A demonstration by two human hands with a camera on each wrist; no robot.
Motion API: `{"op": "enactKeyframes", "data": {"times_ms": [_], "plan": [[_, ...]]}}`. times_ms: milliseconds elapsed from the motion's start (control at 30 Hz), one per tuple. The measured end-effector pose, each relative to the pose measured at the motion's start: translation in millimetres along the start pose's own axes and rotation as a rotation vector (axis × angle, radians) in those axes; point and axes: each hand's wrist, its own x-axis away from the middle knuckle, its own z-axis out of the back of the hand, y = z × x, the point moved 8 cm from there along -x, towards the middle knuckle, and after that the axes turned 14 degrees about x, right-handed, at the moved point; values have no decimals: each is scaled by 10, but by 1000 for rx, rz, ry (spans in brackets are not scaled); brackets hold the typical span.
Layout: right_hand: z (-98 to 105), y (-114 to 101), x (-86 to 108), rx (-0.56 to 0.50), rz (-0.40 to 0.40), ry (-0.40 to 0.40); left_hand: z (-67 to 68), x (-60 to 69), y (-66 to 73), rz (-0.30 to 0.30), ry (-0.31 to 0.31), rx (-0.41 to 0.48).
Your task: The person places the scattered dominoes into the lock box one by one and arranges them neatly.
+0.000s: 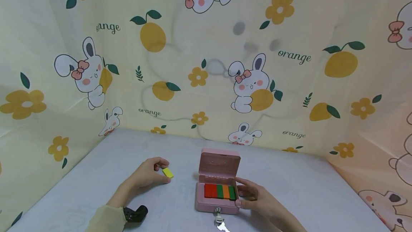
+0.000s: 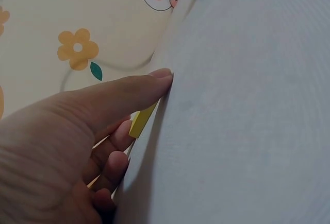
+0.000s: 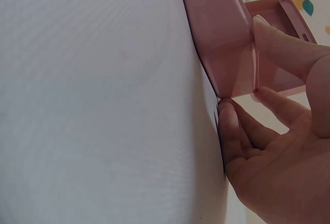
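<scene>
My left hand (image 1: 149,172) is at the left of the tabletop, pinching a small yellow block (image 1: 167,173) between thumb and fingers. In the left wrist view, the thumb covers part of the yellow block (image 2: 141,121). A pink metal cash box (image 1: 206,205) stands with its lid raised, right of the middle. Inside lie red, green and orange blocks (image 1: 210,191), side by side in a row. My right hand (image 1: 257,198) holds the box's right side, thumb on the rim and index finger near the hinge. In the right wrist view, its other fingers curl by the box's lower corner.
Keys (image 1: 221,225) hang from the lock at the box's front. A pale cloth (image 1: 180,196) covers the table. Behind and at both sides hangs a curtain (image 1: 180,46) printed with rabbits and oranges. A black device (image 1: 136,214) is strapped at my left wrist.
</scene>
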Motion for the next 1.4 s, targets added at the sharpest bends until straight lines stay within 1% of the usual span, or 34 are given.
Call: {"op": "enactKeyframes", "data": {"times_ms": [167,400,867,1200,1400], "plan": [[-6,12,-4,-6,-4,-3,2,-10,-23,5,3,-3],[-6,-2,2,-6,6,-6,1,-34,-36,-10,10,-19],[1,3,5,-7,8,-8,0,-50,-56,-20,-8,-4],[-14,-10,9,-23,8,-24,3,-35,-27,-40,-23,11],[-8,3,2,-24,3,-25,1,-26,-17,-32,-28,6]]}}
